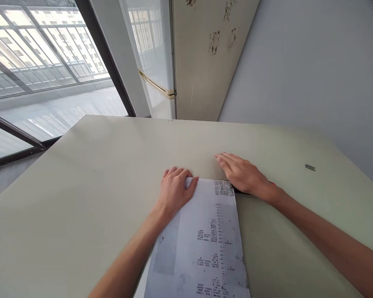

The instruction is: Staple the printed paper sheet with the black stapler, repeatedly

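Observation:
Printed sheets of paper (pixel 189 236) lie on the table with their far edge toward the middle, and a white layer shows beneath at the lower left. My left hand (pixel 177 186) grips the far left corner, its fingers curled and its thumb along the edge. At the far right corner, my right hand (pixel 242 171) rests with fingers stretched out flat and close together. Under its palm and wrist is a dark, narrow object (pixel 243 191) with a bit of red, which looks like a stapler. Most of it is hidden, and it meets the paper's corner.
The pale table (pixel 112 165) spreads out around the paper. On its right side lies a small grey strip (pixel 310 167), like a row of staples. Beyond the far edge stand a fridge (pixel 199 74), a grey wall (pixel 298 70) and, at left, a glass door (pixel 49 91).

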{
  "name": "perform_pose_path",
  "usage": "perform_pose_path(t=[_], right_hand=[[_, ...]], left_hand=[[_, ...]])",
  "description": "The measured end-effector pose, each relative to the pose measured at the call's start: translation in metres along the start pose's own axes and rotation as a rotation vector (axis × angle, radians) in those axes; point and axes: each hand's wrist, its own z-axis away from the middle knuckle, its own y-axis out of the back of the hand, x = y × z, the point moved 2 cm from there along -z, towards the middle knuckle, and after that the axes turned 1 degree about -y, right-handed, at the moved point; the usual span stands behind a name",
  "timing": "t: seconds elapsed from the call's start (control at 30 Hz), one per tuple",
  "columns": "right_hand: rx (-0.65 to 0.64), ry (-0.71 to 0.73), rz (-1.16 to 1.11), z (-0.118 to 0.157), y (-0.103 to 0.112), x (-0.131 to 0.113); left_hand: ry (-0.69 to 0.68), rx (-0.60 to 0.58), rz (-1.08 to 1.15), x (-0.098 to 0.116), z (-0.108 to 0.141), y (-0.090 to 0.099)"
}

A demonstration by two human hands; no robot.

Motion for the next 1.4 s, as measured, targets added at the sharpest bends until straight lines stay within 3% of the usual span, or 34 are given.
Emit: perform_pose_path(t=[0.1, 0.23, 0.4, 0.67, 1.0, 1.4], right_hand=[[0.156, 0.034, -0.205, 0.01, 0.015, 0.006], [0.38, 0.085, -0.264, 0.031, 0.021, 0.018], [0.475, 0.022, -0.353, 0.052, 0.01, 0.048], [0.446, -0.062, -0.45, 0.065, -0.005, 0.08], [0.403, -0.057, -0.505, 0.068, -0.002, 0.082], [0.419, -0.032, -0.502, 0.067, -0.001, 0.081]], left_hand=[[-0.008, -0.009, 0.018, -0.003, -0.001, 0.001], [-0.032, -0.032, 0.049, -0.01, -0.003, 0.008], [-0.024, -0.046, 0.052, -0.02, -0.008, 0.016], [-0.029, -0.064, 0.116, -0.018, -0.01, 0.024], [0.101, -0.066, 0.207, -0.024, -0.009, 0.034], [0.162, -0.03, 0.385, -0.021, -0.01, 0.048]])
